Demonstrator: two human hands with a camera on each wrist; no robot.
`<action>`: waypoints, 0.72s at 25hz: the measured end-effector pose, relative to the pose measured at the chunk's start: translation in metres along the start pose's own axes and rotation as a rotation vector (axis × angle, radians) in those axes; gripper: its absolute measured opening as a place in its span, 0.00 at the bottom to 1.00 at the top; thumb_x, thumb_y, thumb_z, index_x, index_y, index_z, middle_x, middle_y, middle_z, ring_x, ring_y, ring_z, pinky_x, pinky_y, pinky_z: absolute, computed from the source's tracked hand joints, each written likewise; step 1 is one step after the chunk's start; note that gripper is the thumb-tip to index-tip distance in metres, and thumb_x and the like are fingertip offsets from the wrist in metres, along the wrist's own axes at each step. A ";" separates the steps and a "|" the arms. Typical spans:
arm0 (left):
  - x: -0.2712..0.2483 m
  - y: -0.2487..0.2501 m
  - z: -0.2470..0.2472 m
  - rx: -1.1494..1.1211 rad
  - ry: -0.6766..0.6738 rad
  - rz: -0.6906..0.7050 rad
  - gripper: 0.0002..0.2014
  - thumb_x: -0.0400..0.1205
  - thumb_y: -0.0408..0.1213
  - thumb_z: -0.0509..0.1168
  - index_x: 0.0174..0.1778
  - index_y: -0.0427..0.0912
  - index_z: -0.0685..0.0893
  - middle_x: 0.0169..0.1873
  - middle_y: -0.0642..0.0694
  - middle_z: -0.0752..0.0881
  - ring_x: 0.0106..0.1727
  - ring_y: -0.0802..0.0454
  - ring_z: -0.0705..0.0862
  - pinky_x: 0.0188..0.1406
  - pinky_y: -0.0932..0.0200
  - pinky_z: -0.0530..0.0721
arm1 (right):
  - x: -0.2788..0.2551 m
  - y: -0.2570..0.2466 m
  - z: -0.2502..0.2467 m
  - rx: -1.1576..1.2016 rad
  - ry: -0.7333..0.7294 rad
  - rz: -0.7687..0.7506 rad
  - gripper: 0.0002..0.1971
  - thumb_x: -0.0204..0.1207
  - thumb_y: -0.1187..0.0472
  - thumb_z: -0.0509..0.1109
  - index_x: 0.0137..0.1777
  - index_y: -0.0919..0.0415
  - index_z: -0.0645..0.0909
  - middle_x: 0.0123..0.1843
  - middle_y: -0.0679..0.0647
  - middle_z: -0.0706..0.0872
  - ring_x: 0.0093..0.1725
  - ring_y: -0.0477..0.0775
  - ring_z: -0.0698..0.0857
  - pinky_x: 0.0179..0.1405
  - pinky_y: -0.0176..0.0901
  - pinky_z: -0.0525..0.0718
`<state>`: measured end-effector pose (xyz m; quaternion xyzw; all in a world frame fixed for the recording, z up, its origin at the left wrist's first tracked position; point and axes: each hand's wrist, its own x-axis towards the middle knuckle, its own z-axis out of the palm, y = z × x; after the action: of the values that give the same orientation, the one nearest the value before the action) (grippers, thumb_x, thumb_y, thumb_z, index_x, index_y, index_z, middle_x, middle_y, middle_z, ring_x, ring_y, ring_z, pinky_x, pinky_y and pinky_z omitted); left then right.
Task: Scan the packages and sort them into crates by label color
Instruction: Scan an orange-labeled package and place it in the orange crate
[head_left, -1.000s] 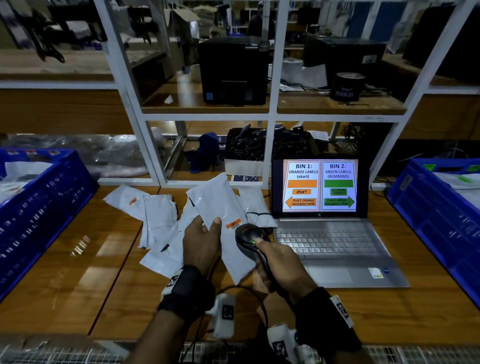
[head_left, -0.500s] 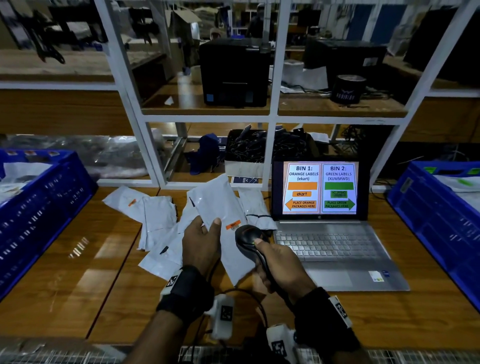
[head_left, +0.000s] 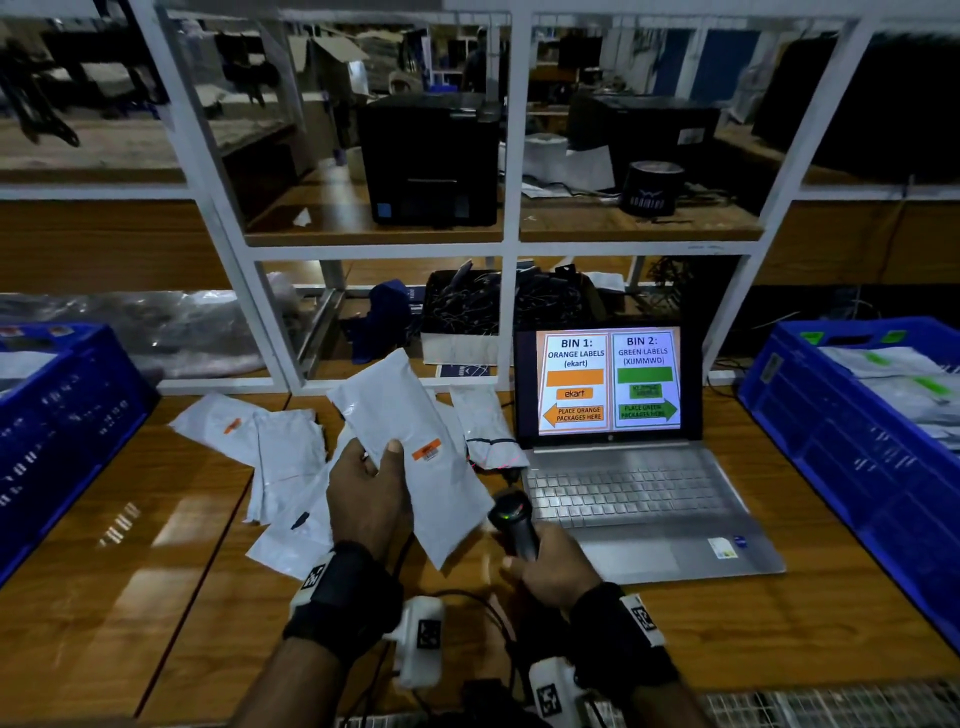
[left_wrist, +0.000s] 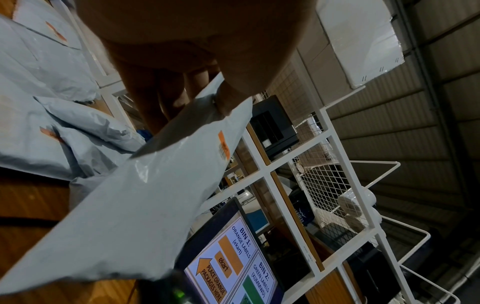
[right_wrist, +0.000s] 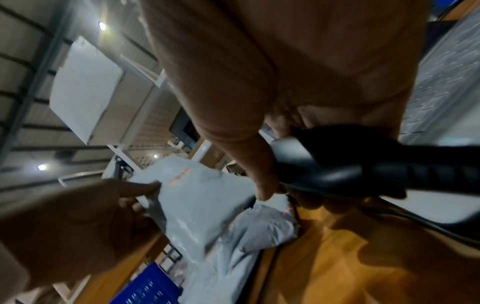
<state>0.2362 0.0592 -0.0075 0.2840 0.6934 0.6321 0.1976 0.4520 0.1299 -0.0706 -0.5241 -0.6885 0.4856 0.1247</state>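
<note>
We pinch the orange-label mailer (head_left: 410, 457) in our left hand (head_left: 366, 499), long axis tilted up-left; blue crate (head_left: 67, 426) lies left, nearer it. Right hand (head_left: 545, 569) grips the scanner (head_left: 514, 522).

The head view looks down over the desk (head_left: 156, 545); both wrist views look up closely, sharing the gray package (head_left: 415, 457).

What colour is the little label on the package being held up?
Orange, on the grey package in the left hand; clearest in the head view.
</note>
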 end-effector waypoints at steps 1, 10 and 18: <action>0.000 0.000 -0.001 -0.007 0.006 -0.002 0.13 0.91 0.46 0.67 0.68 0.47 0.88 0.60 0.51 0.93 0.60 0.50 0.90 0.66 0.40 0.89 | 0.003 0.004 0.003 -0.036 -0.038 0.042 0.11 0.71 0.57 0.80 0.51 0.53 0.84 0.47 0.50 0.89 0.49 0.53 0.88 0.53 0.50 0.88; 0.011 0.004 -0.037 -0.052 0.055 0.020 0.12 0.91 0.46 0.67 0.66 0.48 0.89 0.59 0.52 0.93 0.59 0.48 0.91 0.62 0.33 0.91 | 0.012 0.002 0.024 -0.156 -0.126 0.129 0.21 0.70 0.60 0.73 0.64 0.60 0.81 0.55 0.55 0.88 0.55 0.56 0.86 0.59 0.49 0.86; 0.026 0.008 -0.113 -0.179 0.045 0.013 0.11 0.91 0.41 0.67 0.66 0.45 0.88 0.53 0.48 0.95 0.51 0.45 0.93 0.37 0.52 0.89 | -0.009 -0.097 0.058 -0.277 0.262 -0.181 0.20 0.85 0.46 0.67 0.73 0.52 0.78 0.72 0.54 0.80 0.72 0.58 0.80 0.64 0.42 0.76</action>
<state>0.1457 -0.0100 0.0167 0.2555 0.6365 0.6990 0.2025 0.3576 0.0931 -0.0190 -0.5307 -0.7709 0.3010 0.1830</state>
